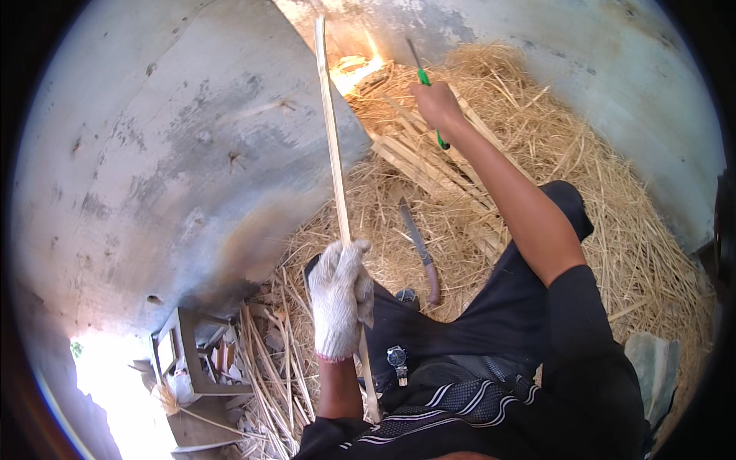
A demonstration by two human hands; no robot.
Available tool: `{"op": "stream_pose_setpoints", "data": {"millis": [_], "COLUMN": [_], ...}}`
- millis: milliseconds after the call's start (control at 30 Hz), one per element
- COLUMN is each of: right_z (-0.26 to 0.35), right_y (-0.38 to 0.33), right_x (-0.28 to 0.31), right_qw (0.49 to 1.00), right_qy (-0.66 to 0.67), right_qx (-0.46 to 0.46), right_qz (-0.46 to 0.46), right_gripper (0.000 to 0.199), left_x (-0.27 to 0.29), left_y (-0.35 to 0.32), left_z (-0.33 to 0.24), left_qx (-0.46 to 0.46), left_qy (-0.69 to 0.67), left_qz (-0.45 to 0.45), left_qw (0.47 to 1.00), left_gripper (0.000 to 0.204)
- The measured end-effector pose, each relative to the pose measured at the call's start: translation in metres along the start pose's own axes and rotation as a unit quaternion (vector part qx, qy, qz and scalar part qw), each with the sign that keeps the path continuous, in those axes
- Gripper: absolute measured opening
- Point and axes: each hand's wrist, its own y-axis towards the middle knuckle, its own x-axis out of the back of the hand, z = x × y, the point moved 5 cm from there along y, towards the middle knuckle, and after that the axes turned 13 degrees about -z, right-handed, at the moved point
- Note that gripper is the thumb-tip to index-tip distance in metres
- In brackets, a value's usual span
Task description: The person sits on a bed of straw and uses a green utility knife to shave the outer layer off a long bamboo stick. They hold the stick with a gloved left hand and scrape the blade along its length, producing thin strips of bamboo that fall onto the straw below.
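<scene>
My left hand (341, 299) wears a white knitted glove and is closed around a long, pale strip (334, 146), which looks like split bamboo. The strip stands nearly upright, its far end reaching past the grey wall's edge and its near end running down beside my lap. Bare and held out farther ahead, my right hand (438, 106) grips a knife (423, 75) with a green handle and a thin dark blade pointing away from me. Between my legs a larger knife (416, 239) with a brown handle lies on the shavings.
Curled shavings (613, 222) cover the ground. Flat split strips (429, 165) lie below my right hand. Concrete walls (192, 153) rise on both sides, with a bright glare (356, 73) ahead. At lower left stands a wooden frame (184, 356); a metal-banded watch (397, 362) rests at my lap.
</scene>
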Motion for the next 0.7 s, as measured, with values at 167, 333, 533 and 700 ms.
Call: {"op": "stream_pose_setpoints", "data": {"millis": [167, 333, 533, 700], "right_z": [0.045, 0.052, 0.051, 0.036], "right_y": [-0.118, -0.137, -0.135, -0.152], "right_x": [-0.035, -0.034, -0.026, -0.034], "right_qw": [0.948, 0.928, 0.920, 0.859], "right_qy": [0.072, 0.078, 0.098, 0.060], "right_qx": [0.165, 0.278, 0.345, 0.501], "right_qz": [0.264, 0.238, 0.159, 0.087], "right_gripper": [0.049, 0.048, 0.044, 0.042], "left_x": [0.005, 0.001, 0.004, 0.004], "left_y": [0.006, 0.000, 0.006, 0.012], "left_z": [-0.016, -0.010, -0.012, -0.024], "left_qx": [-0.032, -0.029, -0.055, -0.068], "left_qy": [0.006, 0.017, -0.012, -0.024], "left_qz": [-0.024, 0.021, 0.029, 0.024], "left_qw": [0.999, 0.999, 0.998, 0.997], "left_gripper": [0.021, 0.018, 0.026, 0.025]}}
